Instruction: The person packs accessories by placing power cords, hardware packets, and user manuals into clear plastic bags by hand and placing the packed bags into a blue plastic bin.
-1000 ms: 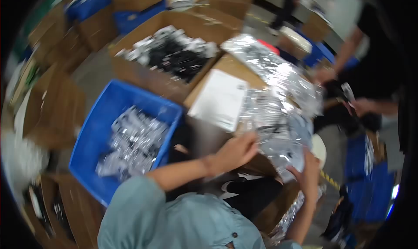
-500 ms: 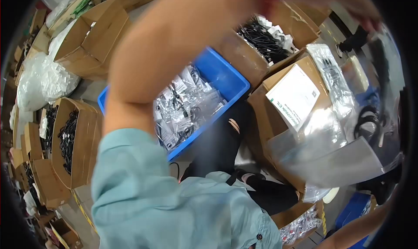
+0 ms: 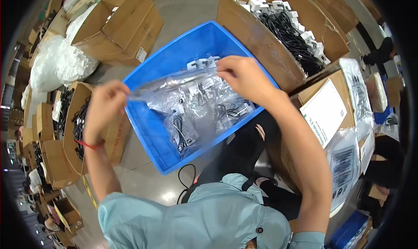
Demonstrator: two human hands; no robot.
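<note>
A clear plastic bag (image 3: 174,81) is stretched between my two hands above the blue bin (image 3: 152,149). My left hand (image 3: 106,110), blurred and with a red band at the wrist, pinches its left end near the bin's left rim. At the other end, my right hand (image 3: 244,77) has its fingers closed on the bag. Bagged black cables (image 3: 178,129) and white plugs in clear bags lie in the bin below.
At the upper right, an open cardboard box (image 3: 261,44) holds black cables with white parts. A white printed sheet (image 3: 324,112) and clear bags (image 3: 344,166) lie on a carton at right. Open cartons (image 3: 117,31) and a large plastic sack (image 3: 45,64) stand at left.
The view has swung left, bringing the blue bin to the centre. Both hands have come over the bin, with the clear bag now stretched between them.
</note>
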